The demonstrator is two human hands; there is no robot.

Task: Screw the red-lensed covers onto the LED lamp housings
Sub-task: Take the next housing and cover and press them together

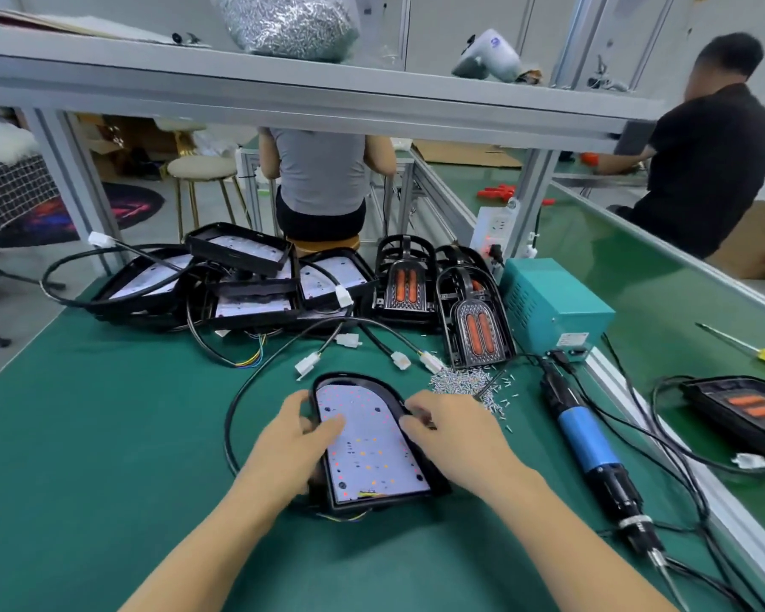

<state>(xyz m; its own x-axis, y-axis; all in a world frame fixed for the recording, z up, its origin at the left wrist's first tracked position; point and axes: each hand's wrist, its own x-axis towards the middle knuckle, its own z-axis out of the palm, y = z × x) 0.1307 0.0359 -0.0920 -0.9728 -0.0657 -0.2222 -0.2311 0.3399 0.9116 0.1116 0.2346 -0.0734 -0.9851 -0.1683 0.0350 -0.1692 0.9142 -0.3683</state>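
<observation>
Steadying an open lamp housing [372,443] on the green bench [107,413], our left hand [292,439] grips its edge; our right hand [451,430] seems to pinch the rim. Next we need a red-lensed cover [480,331] from behind, then screws [460,384] and driver [592,452].

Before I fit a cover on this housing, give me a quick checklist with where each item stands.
1. Housing flat on the mat, LED board up: ok.
2. Left hand and right hand steadying its sides: ok.
3. Red-lensed cover within reach: ok, two lean behind the screws.
4. Loose screws to hand: ok.
5. Electric screwdriver free: ok, lying at right.
6. Housing's cable clear of the rim: cannot tell.
</observation>
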